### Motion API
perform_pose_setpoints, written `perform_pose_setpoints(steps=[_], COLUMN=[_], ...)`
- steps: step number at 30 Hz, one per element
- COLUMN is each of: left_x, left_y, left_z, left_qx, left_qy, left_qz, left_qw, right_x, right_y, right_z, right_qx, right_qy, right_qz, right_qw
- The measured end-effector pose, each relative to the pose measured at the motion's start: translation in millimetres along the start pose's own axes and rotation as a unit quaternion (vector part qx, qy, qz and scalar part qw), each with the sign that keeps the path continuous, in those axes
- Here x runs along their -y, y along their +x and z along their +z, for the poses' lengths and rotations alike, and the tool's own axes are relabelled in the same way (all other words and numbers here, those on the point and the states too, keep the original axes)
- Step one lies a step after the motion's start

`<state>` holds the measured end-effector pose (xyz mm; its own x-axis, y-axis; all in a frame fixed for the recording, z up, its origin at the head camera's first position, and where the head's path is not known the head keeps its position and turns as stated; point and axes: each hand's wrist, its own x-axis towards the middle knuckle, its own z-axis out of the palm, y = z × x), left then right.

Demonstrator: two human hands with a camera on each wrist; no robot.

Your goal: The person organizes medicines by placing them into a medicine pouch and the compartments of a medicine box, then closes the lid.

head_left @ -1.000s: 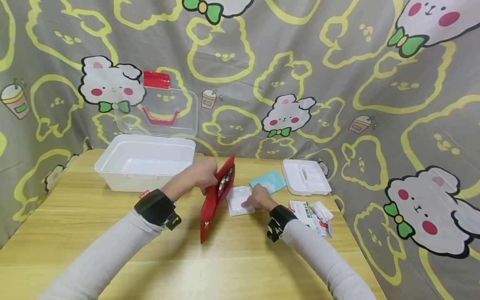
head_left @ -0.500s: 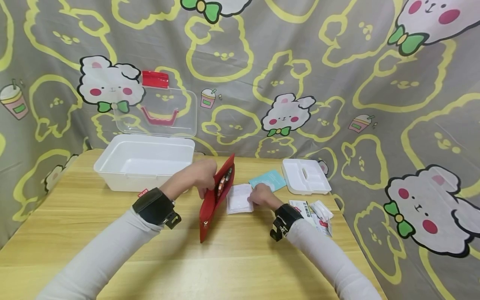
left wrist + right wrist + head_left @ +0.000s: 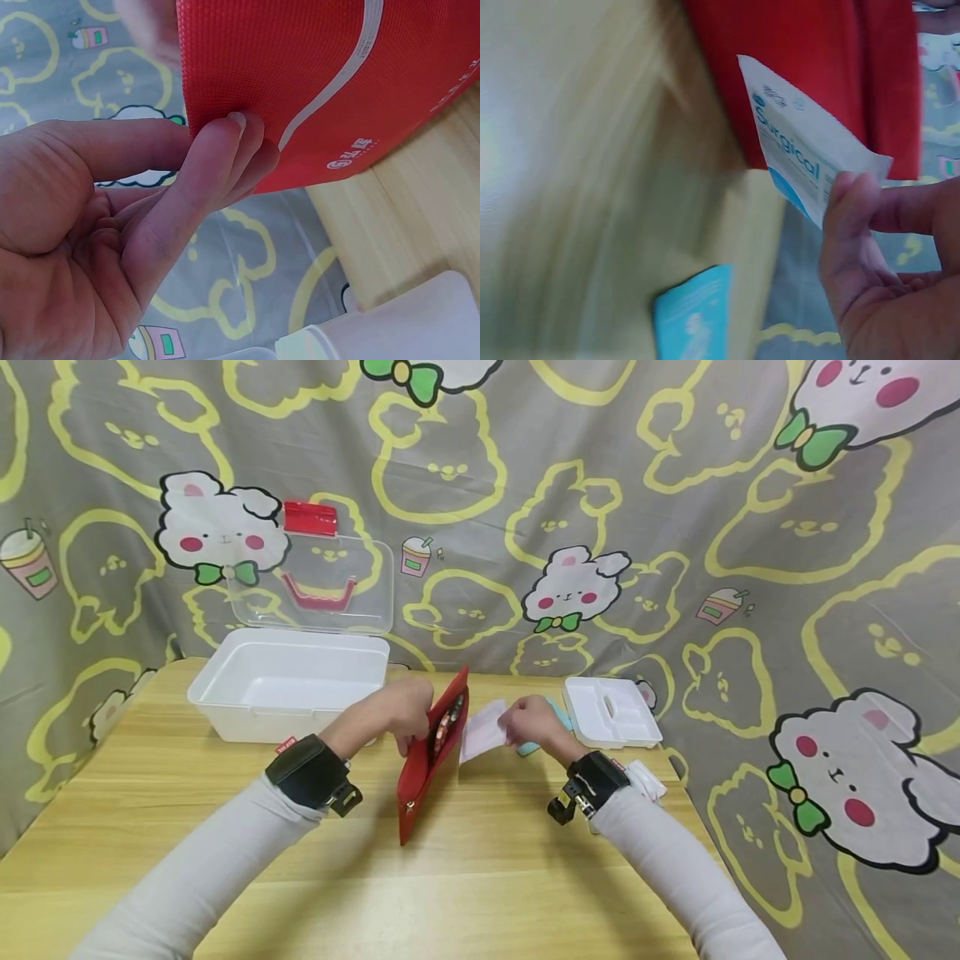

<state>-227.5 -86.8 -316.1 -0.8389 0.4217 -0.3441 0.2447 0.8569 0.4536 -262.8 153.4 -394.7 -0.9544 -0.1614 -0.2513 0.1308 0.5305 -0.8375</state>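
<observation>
A red zip pouch (image 3: 420,781) stands on its edge on the table, mouth spread, with small colourful items (image 3: 447,725) inside. My left hand (image 3: 405,708) pinches its upper edge; the left wrist view shows fingers (image 3: 206,161) bent against the red fabric. Just right of the pouch, my right hand (image 3: 531,723) holds a flat white packet (image 3: 482,732) raised at a slant. In the right wrist view the packet (image 3: 791,139) reads "Surgical", and thumb and finger grip its corner. Its far end points at the red pouch.
Behind the left hand stands a white box (image 3: 262,722) with its clear lid (image 3: 360,585) raised. At the right lie a divided white tray (image 3: 588,727), a blue booklet (image 3: 694,315) and small white packets (image 3: 645,781). A patterned curtain (image 3: 465,468) hangs behind the table.
The right hand slid to the white packet's right edge, took hold of it and lifted it off the table, tilting it. The left hand and the pouch have stayed nearly still.
</observation>
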Motion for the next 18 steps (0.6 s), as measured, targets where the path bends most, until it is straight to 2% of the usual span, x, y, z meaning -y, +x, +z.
perform_pose_setpoints(steps=[9, 18], left_x=[0.3, 1.2], left_y=[-1.4, -0.9], left_z=[0.7, 1.3], left_qx=[-0.002, -0.007], left_qy=[-0.001, -0.008], left_qz=[0.003, 0.003], left_qw=[1.0, 0.9999], right_x=[35, 49], right_y=[-12, -20], right_z=[-10.1, -14.8], right_qx=[-0.056, -0.064], right_qy=[0.031, 0.007], right_qz=[-0.051, -0.073], right_qw=[0.997, 0.995])
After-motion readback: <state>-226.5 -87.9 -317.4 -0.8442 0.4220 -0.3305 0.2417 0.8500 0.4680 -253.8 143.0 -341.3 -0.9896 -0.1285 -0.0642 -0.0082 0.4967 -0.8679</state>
